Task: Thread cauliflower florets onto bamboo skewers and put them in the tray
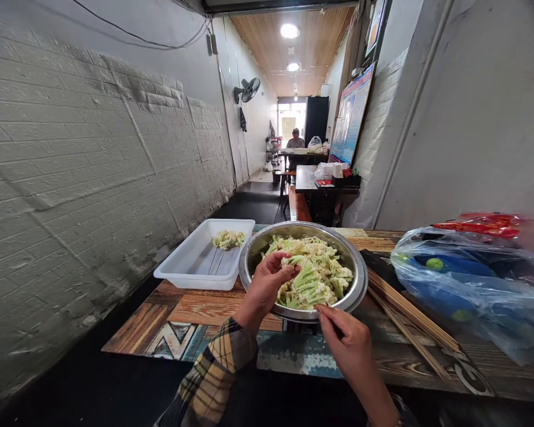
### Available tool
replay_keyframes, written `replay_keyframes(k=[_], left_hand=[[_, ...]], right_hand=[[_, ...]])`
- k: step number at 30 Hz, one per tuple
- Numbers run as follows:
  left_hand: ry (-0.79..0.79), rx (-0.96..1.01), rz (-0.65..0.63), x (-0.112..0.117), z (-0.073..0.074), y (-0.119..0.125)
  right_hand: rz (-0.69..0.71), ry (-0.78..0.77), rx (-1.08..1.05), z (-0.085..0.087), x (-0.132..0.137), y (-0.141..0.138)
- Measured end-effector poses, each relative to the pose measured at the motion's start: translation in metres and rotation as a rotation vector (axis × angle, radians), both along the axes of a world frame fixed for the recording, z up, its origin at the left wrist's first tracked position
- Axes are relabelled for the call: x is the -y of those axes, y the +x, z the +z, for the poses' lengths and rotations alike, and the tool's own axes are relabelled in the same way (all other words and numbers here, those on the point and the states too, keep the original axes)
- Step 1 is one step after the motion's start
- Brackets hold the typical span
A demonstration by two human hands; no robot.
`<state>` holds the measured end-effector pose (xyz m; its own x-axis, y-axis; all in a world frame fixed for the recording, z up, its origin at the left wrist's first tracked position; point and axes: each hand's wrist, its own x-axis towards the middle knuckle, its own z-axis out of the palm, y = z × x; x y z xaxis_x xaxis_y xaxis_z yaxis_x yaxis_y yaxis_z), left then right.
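Note:
A steel bowl (358,279) full of cauliflower florets (314,270) sits on the wooden table in front of me. My left hand (267,284) reaches into the bowl, its fingers pinched on a floret (300,274) with a green stem. My right hand (347,341) hovers at the bowl's near rim with fingers pinched together on a thin wooden skewer whose tip just shows. A plaid sleeve covers my left forearm.
A white plastic tray (191,264) with a few florets (228,239) stands left of the bowl. A bundle of bamboo skewers (409,314) lies to the right, beside a clear plastic bag (471,284). A brick wall runs along the left. A person sits far down the corridor (296,139).

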<state>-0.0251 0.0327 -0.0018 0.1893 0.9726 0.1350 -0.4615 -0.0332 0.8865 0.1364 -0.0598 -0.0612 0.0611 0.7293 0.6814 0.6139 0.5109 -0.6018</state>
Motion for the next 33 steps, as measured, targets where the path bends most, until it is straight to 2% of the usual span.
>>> replay_keyframes(k=[13, 20, 26, 33], left_hand=[[0.128, -0.117, 0.063, -0.0022, -0.0039, -0.0015], [0.124, -0.195, 0.055, 0.0006, -0.0040, 0.0005], [0.157, -0.247, 0.117, -0.0005, -0.0054, 0.0017], [0.169, -0.288, 0.119, 0.0031, -0.0027, 0.0022]], right_hand=[[-0.025, 0.005, -0.012, 0.0008, -0.0011, -0.0001], [-0.045, 0.007, 0.015, -0.0027, -0.0001, 0.0030], [-0.023, -0.039, 0.006, -0.0029, 0.0017, 0.0037], [-0.050, 0.002, -0.010, -0.0026, 0.0018, 0.0013]])
